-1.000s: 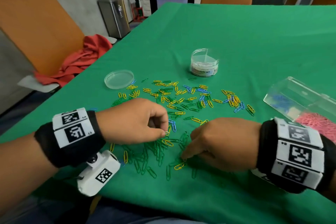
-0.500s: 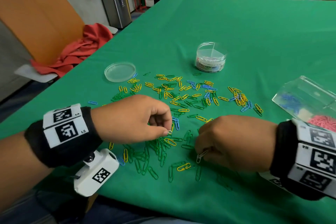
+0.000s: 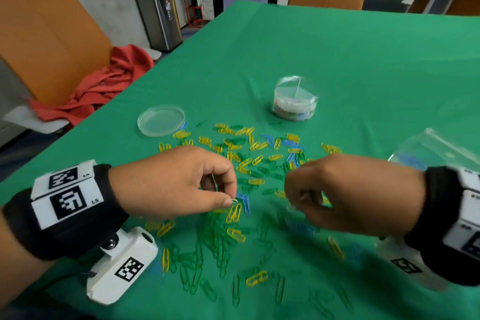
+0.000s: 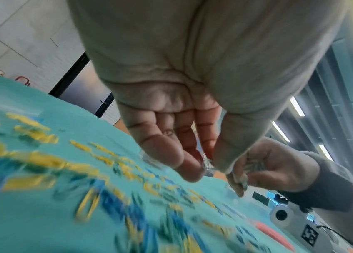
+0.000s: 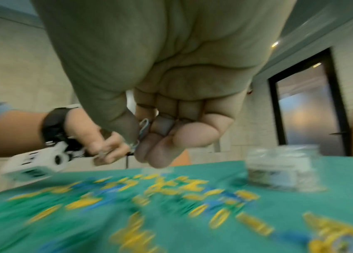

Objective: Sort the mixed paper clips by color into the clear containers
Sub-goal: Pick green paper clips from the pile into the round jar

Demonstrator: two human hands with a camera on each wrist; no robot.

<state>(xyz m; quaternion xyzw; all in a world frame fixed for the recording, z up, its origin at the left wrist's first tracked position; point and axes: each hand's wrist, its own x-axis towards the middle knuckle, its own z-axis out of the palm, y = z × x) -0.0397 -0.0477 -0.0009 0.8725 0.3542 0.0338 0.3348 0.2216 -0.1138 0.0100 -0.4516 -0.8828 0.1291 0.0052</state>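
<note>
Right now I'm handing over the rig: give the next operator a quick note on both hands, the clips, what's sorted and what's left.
Left hand pinches a white paper clip between thumb and finger.
Right hand, raised off the green tablecloth, pinches pale clips.
Round clear plastic tub holds white clips; its lid lies apart.
Rectangular clear box holds blue clips.
Left: yellow, green and blue clips still scattered.
</note>
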